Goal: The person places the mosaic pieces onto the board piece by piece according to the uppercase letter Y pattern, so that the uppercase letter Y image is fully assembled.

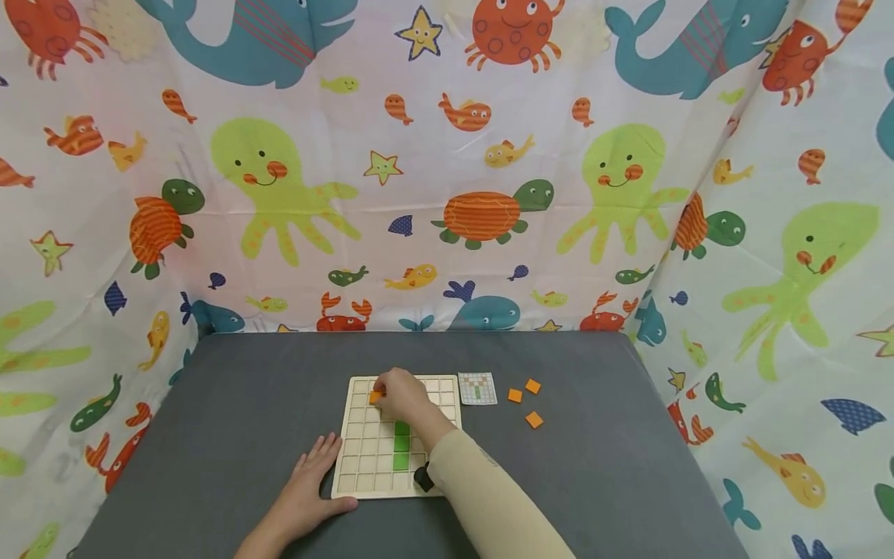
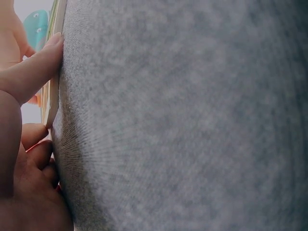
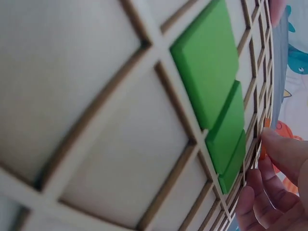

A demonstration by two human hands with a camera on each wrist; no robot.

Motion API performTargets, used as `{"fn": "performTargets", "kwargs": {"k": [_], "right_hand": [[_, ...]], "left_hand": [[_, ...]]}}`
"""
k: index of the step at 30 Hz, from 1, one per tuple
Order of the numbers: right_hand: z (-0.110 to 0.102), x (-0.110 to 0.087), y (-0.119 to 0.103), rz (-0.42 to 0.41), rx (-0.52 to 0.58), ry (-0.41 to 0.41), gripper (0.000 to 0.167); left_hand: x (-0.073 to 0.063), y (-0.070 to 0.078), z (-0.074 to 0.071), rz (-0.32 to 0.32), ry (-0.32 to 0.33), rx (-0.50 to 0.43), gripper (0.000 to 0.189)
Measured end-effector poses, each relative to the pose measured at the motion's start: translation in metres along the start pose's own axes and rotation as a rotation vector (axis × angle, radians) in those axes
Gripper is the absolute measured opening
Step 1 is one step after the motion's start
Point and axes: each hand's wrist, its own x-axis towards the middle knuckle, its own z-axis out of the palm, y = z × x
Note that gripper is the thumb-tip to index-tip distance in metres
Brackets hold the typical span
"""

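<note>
A light wooden grid board [image 1: 359, 470] lies on the grey table, with green square tiles [image 1: 401, 446] set in a column of its cells. My right hand [image 1: 403, 394] reaches over the far part of the board and pinches an orange tile [image 1: 376, 397] between thumb and fingers. In the right wrist view that orange tile [image 3: 264, 139] is right at the grid, beyond the green tiles [image 3: 207, 72]. My left hand [image 1: 312, 485] rests at the board's near left corner, fingers along the left side and thumb at the front edge. The left wrist view shows the thumb [image 2: 41, 67] against the board's edge.
Right of the board lies a small printed pattern card [image 1: 478, 389]. Three loose orange tiles [image 1: 534, 420] lie farther right on the grey table [image 1: 615, 481]. A curtain [image 1: 419, 171] printed with sea animals hangs behind and beside the table.
</note>
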Motion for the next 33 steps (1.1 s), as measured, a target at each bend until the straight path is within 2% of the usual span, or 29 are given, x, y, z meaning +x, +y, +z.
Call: {"fn": "performTargets", "kwargs": {"k": [14,19,27,33], "right_hand": [[0.001,0.002,0.000,0.020,-0.009,-0.017,0.028],[-0.006,-0.002,0.002,-0.013,0.026,-0.014,0.028],[-0.025,-0.018,0.004,-0.074,0.125,0.026,0.027],[-0.034,-0.039,0.017,-0.094,0.206,0.092,0.027]], "left_hand": [[0.000,0.002,-0.001,0.004,0.003,0.012,0.117],[0.000,0.000,-0.001,-0.013,0.000,0.012,0.117],[0.001,-0.001,0.000,-0.026,-0.011,0.020,0.119],[0.001,0.000,0.000,-0.024,-0.006,0.016,0.119]]}}
